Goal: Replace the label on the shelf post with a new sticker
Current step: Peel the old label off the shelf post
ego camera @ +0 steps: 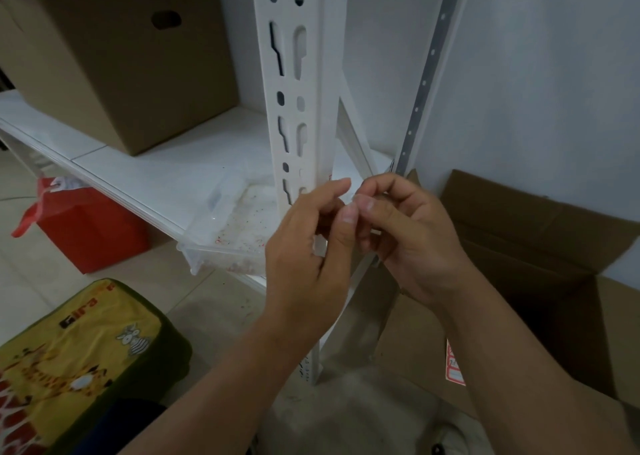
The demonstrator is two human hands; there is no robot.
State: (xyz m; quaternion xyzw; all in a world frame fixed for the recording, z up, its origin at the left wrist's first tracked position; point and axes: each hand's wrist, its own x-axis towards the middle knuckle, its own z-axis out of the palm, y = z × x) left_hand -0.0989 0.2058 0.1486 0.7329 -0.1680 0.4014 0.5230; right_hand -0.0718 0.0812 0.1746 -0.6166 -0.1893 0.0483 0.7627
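Here left hand (311,243) and right hand (405,233) pinch together, fingertips touching, before the shelf post (298,115) edge

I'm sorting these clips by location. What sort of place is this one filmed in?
Probably a storeroom or home storage corner: a white slotted shelf post and shelf board, a closed cardboard box on the shelf, an open carton on the tiled floor.

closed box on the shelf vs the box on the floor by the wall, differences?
The box on the shelf is shut, with an oval handle hole in its side; the box on the floor has its flaps open. The shelf box shows no label; the floor box carries a red and white sticker on its front. The shelf box sits left of the post, the floor box right. Both are plain brown cardboard.
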